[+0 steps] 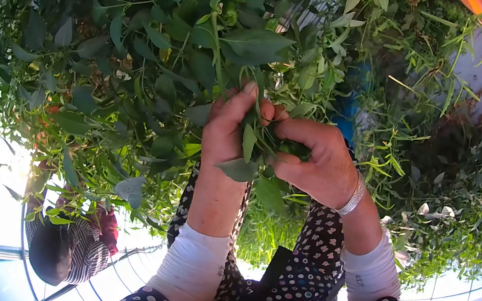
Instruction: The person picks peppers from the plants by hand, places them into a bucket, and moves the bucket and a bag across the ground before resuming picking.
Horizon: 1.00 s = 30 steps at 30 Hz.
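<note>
our left hand [227, 138] curled tight around leafy stems [250, 139] at frame centre, our right hand [315, 163] (silver bracelet [353, 196] at the wrist) pinched shut on the same stems, touching the left, another person [69, 243] at lower left

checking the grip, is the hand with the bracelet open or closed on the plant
Closed: the right hand curls its fingers tight around leafy stems; what else it encloses is hidden.

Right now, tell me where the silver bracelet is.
In the head view, right of centre, the silver bracelet circles the wrist of the right hand, between that hand, closed on leaves, and the white sleeve.
</note>
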Available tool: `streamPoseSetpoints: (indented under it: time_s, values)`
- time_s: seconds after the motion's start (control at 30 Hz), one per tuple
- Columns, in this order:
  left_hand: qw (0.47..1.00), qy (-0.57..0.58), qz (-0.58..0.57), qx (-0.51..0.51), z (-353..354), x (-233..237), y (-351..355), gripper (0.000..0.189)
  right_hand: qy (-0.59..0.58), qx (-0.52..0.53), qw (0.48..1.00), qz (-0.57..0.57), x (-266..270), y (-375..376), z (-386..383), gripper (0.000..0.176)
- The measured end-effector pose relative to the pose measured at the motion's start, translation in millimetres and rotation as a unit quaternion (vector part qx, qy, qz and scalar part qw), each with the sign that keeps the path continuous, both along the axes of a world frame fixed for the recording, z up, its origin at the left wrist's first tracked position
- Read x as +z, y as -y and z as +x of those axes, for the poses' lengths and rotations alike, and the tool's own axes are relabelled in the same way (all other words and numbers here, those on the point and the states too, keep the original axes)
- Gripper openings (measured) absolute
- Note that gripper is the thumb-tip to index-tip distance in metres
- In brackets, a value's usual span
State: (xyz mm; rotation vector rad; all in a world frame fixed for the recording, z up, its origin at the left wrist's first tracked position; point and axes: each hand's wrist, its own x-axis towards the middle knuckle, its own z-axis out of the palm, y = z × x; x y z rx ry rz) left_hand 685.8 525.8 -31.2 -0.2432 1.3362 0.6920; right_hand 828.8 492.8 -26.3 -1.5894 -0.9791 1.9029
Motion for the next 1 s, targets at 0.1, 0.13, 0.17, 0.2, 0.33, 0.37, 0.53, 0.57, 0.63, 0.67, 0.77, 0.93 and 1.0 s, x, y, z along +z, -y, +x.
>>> streamPoseSetpoints:
  time_s: [0.1,0.13,0.17,0.2,0.33,0.37,0.53,0.57,0.63,0.67,0.77,0.93,1.0]
  values:
    - [1.0,0.004,0.005,0.02,5,5,-5,0.019,-0.137,0.022,0.984,-0.111,2,-12,12,0.017]
    - [1.0,0.007,0.007,0.02,5,8,-7,0.019,-0.176,0.033,0.974,-0.141,1,-13,16,0.018]
    - [0.999,0.034,0.018,-0.013,2,11,-8,0.02,-0.216,0.044,0.96,-0.171,1,-14,19,0.019]
    - [0.998,0.047,0.025,-0.03,2,11,-9,0.021,-0.215,0.044,0.961,-0.168,1,-16,22,0.019]
    - [0.992,0.122,0.033,0.015,2,13,-8,0.023,-0.241,0.12,0.95,-0.16,-1,-18,43,0.021]
    - [0.984,0.164,0.046,0.059,0,16,-12,0.022,-0.245,0.149,0.951,-0.114,-1,-17,51,0.022]
    - [0.955,0.259,0.108,0.102,-7,20,-15,0.019,-0.256,-0.161,0.94,-0.161,27,-14,119,0.033]
    - [0.954,0.261,0.108,0.103,-8,21,-15,0.019,-0.243,-0.205,0.943,-0.097,38,-26,139,0.036]
    - [0.945,0.287,0.123,0.1,-10,23,-16,0.017,-0.225,-0.258,0.939,-0.028,66,-69,197,0.039]
    - [0.943,0.291,0.131,0.099,-10,23,-18,0.017,-0.224,-0.287,0.931,0.005,80,-94,224,0.04]
    - [0.937,0.3,0.143,0.106,-11,24,-17,0.016,-0.198,-0.325,0.923,0.052,115,-165,305,0.04]
    - [0.936,0.302,0.149,0.105,-11,30,-19,0.016,0.207,-0.373,0.899,0.101,127,-202,331,0.034]
    - [0.931,0.309,0.151,0.122,-14,30,-17,0.017,0.344,-0.32,0.875,0.115,115,-202,311,0.032]
